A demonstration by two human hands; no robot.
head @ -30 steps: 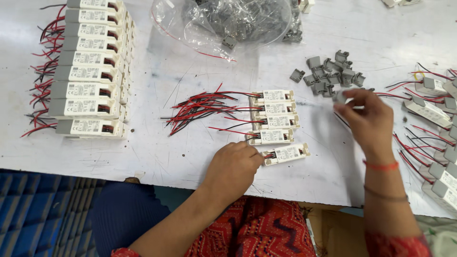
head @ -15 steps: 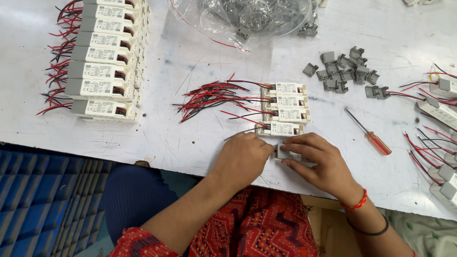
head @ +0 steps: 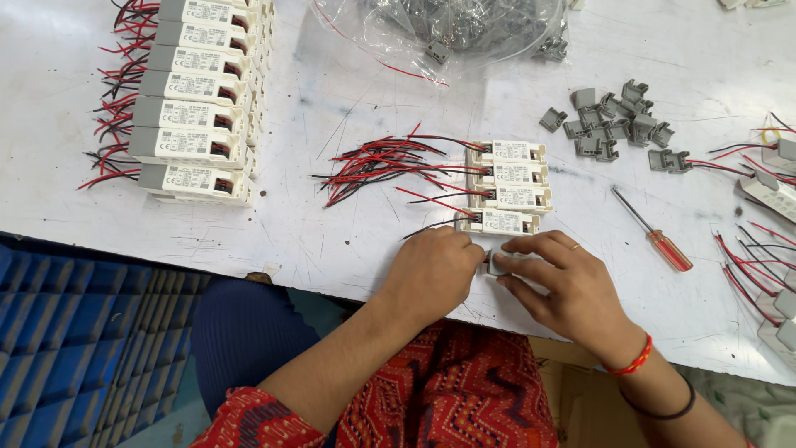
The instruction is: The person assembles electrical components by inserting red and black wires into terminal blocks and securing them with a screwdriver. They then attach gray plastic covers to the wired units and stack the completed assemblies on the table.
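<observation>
Two hands meet over one small white module at the bench's near edge.
Left hand (head: pixel 435 267) and right hand (head: pixel 564 278) both curl their fingers closed around the module (head: pixel 500 262); just beyond lies a row of four like modules (head: pixel 507 187), red-handled screwdriver (head: pixel 655 231) right, grey clips (head: pixel 613 129) farther.
</observation>
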